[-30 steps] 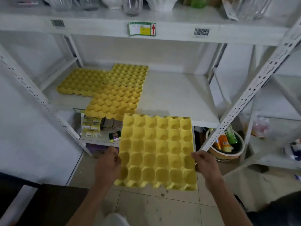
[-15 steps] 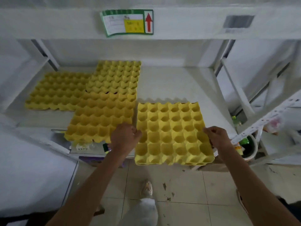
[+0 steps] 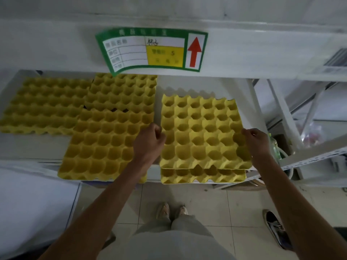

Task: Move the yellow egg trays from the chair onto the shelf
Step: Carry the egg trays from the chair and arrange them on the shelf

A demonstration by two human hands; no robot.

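Now | egg tray (image 3: 201,132) on shelf (image 3: 242,87) | left hand (image 3: 148,141), right hand (image 3: 256,140) fingers pinch its side edges

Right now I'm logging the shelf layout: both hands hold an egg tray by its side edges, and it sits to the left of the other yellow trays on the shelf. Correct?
Not quite. The head view shows the left hand and right hand holding the egg tray by its side edges, but it sits to the right of the other yellow trays on the shelf, not the left.
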